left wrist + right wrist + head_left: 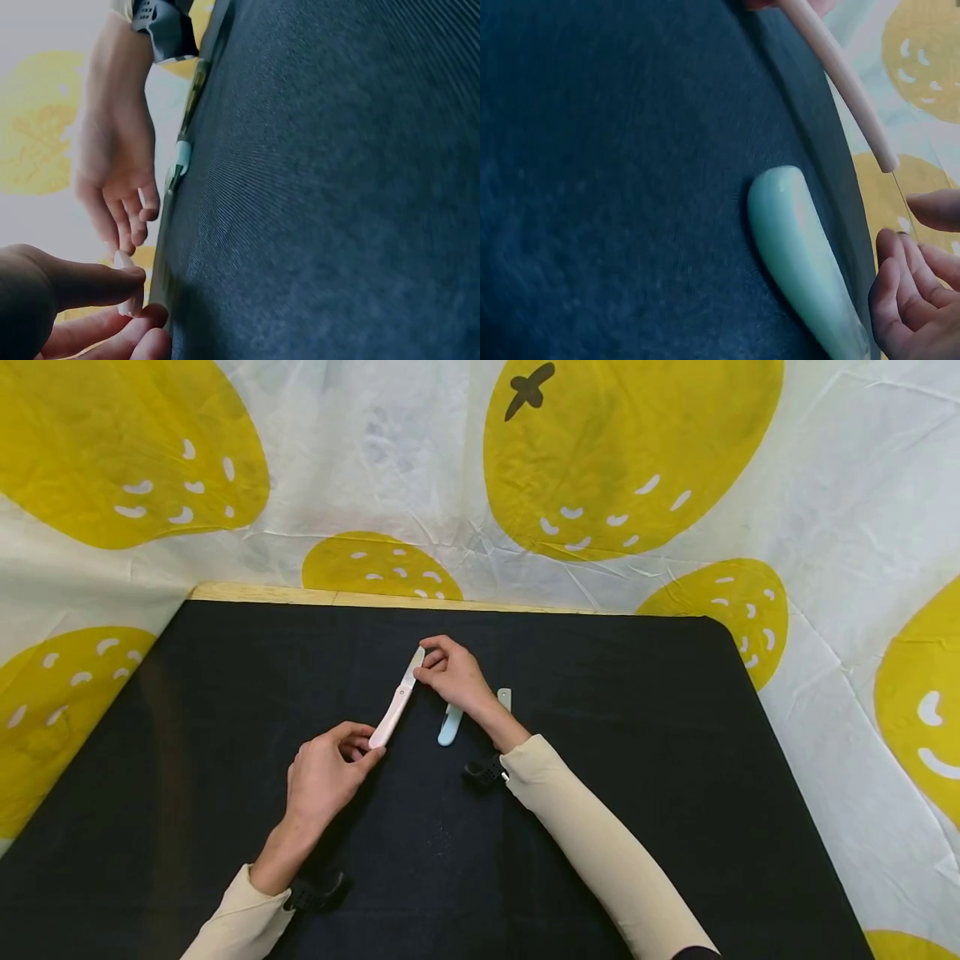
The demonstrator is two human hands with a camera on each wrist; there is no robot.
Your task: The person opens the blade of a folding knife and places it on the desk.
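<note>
A folding knife with a pale pink handle [389, 718] and its blade [412, 668] swung out is held above the black cloth. My left hand [324, 775] pinches the handle's near end between thumb and fingers, which the left wrist view shows close up. Up at the blade, my right hand [456, 675] has its thumb and fingertips on either side of the metal near the tip. In the right wrist view the blade appears edge-on as a thin line. Below the right hand lies a light blue knife handle [450, 726], partly covered by that hand.
Beyond the right wrist a pale greenish handle [505, 698] lies on the black-covered table [645, 718], mostly hidden by the arm. Black wrist cameras hang at both cuffs. A white curtain [420, 460] with yellow prints stands behind the table's far edge.
</note>
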